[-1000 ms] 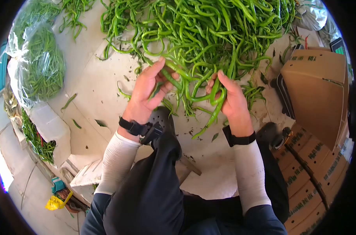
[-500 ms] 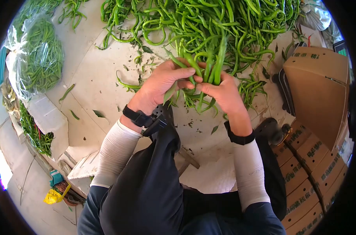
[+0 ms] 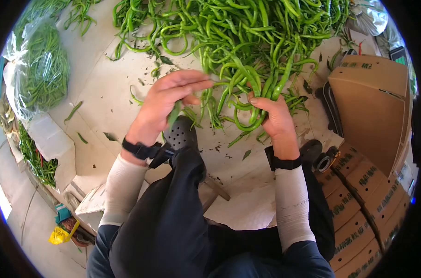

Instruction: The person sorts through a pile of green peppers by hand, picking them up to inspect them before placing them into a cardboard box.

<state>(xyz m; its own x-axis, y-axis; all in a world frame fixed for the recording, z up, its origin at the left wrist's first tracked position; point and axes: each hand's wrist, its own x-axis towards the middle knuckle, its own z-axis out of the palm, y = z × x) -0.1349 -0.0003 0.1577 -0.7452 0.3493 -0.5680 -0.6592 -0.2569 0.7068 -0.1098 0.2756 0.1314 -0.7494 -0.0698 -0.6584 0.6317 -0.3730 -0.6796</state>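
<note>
A large heap of long green chili peppers [image 3: 247,32] lies on a pale board [image 3: 108,102] in front of me. My right hand [image 3: 275,116] grips a bunch of green peppers [image 3: 252,92] at the heap's near edge, the pods sticking up past my fingers. My left hand [image 3: 166,99] is just left of that bunch, blurred, fingers stretched out toward it; a green sliver shows under its palm, and I cannot tell if it is held. Both wrists wear black bands over white sleeves.
A clear plastic bag of green peppers [image 3: 41,69] lies at the left. A brown cardboard box [image 3: 377,102] stands at the right, with flat printed cartons [image 3: 368,204] below it. My knee and a black perforated shoe [image 3: 180,134] sit under my hands. Loose peppers and leaf bits dot the board.
My hands, pressed together around a bunch half a second ago, have parted. The left hand has moved left and opened its fingers; the right hand keeps the bunch.
</note>
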